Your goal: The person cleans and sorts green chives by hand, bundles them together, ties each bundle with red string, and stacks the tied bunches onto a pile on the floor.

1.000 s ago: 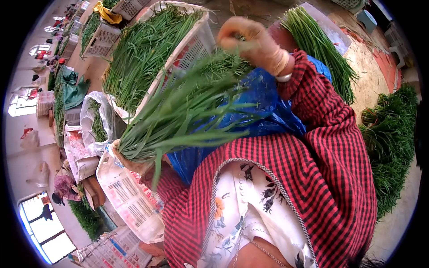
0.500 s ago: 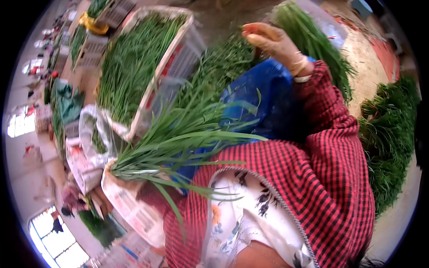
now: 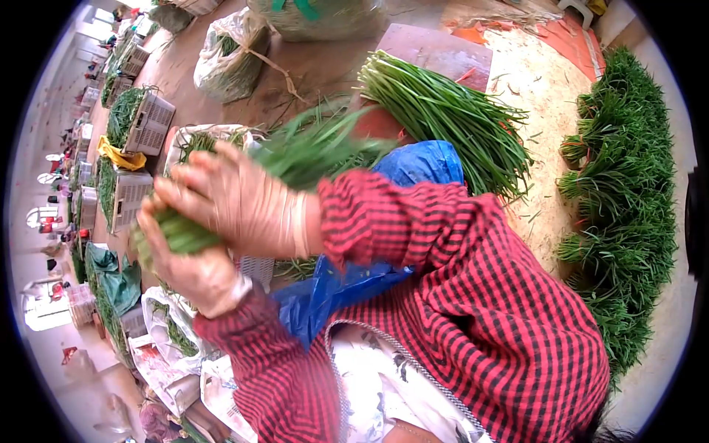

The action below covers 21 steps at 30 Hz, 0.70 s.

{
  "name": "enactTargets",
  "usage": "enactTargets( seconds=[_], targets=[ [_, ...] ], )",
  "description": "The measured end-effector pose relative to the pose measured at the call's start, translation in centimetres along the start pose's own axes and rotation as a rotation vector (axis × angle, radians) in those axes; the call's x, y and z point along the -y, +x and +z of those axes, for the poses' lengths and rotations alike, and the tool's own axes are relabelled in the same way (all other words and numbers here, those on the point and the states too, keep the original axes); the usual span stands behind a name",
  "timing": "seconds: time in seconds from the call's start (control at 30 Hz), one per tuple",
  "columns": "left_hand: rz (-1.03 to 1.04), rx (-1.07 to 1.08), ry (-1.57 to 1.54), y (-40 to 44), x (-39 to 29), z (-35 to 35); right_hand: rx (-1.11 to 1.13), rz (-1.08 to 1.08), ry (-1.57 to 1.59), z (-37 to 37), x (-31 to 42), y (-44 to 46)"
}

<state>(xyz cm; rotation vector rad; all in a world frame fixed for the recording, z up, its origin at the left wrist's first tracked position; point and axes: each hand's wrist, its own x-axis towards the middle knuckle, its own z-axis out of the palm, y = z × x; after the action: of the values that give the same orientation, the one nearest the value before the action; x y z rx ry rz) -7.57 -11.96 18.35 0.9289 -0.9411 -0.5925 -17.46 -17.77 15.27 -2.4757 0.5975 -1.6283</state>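
My left hand (image 3: 196, 277), in a thin pale glove, is wrapped round the pale stem end of a green leafy bunch (image 3: 173, 235). Over the same bunch lies my right hand (image 3: 247, 199), also gloved, its fingers pressed onto the stems. Blurred green leaves (image 3: 321, 148) trail to the right behind my right wrist. Both hands are in front of a crate (image 3: 255, 269), mostly hidden by them. A blue plastic sheet (image 3: 343, 292) covers my lap below my right sleeve.
A large pile of long green stems (image 3: 443, 118) rests on a board (image 3: 436, 55) ahead. Tied green bundles (image 3: 624, 214) line the right side. A filled clear bag (image 3: 233, 55) stands on the floor. More crates (image 3: 151, 122) run along the left.
My right hand has moved left and down onto the bunch held by my left hand. The bunch is raised, and the view has turned so that the board and floor bags show more.
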Motion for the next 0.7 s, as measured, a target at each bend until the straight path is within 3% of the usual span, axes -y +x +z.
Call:
enactTargets(
  seconds=[0.03,0.07,0.1,0.13,0.17,0.2,0.27,0.4,0.43,0.5,0.53,0.6,0.63,0.7],
  targets=[
    [-0.174,-0.099,-0.316,1.6,-0.3,2.0,0.129,0.022,0.045,-2.0,-1.8,1.7],
    [-0.086,0.029,-0.149,2.5,0.5,4.4,0.086,0.006,-0.161,-3.9,-3.3,2.0],
    [-0.193,0.094,-0.429,3.5,1.6,7.0,0.051,0.013,-0.198,-5.7,-5.6,2.5],
    [-0.228,0.346,-0.506,5.0,3.8,7.5,0.157,0.015,-0.192,-8.4,-8.3,2.5],
    [-0.286,0.284,-0.585,4.1,4.7,11.2,0.265,0.082,-0.196,-11.2,-11.2,2.0],
    [-0.369,0.354,-0.594,4.7,6.4,12.3,0.369,0.186,-0.309,-13.1,-13.2,2.0],
    [-0.441,0.334,-0.274,4.2,12.1,14.2,0.358,0.224,-0.361,-17.3,-19.5,-0.7],
    [-0.830,0.478,0.089,1.1,22.2,14.7,0.656,0.797,-0.554,-22.1,-28.9,-6.7],
    [-0.878,0.669,-0.027,0.8,22.9,15.5,0.679,0.888,-0.538,-22.0,-31.3,-8.7],
    [-1.033,0.605,-0.051,-1.4,27.1,16.0,0.676,1.068,-0.374,-19.9,-33.4,-10.3],
    [-1.040,0.592,0.008,-2.1,28.4,16.4,0.677,1.159,-0.259,-18.7,-34.3,-10.6],
    [-0.978,0.638,0.002,-3.2,31.8,16.5,0.527,1.084,0.044,-15.4,-38.9,-15.2],
    [-0.991,0.673,0.109,-2.7,30.5,17.1,0.591,1.187,0.080,-14.1,-38.9,-15.2],
    [-0.900,0.686,0.300,-3.3,30.6,17.8,0.540,1.196,0.288,-13.3,-39.6,-17.4]
  ],
)
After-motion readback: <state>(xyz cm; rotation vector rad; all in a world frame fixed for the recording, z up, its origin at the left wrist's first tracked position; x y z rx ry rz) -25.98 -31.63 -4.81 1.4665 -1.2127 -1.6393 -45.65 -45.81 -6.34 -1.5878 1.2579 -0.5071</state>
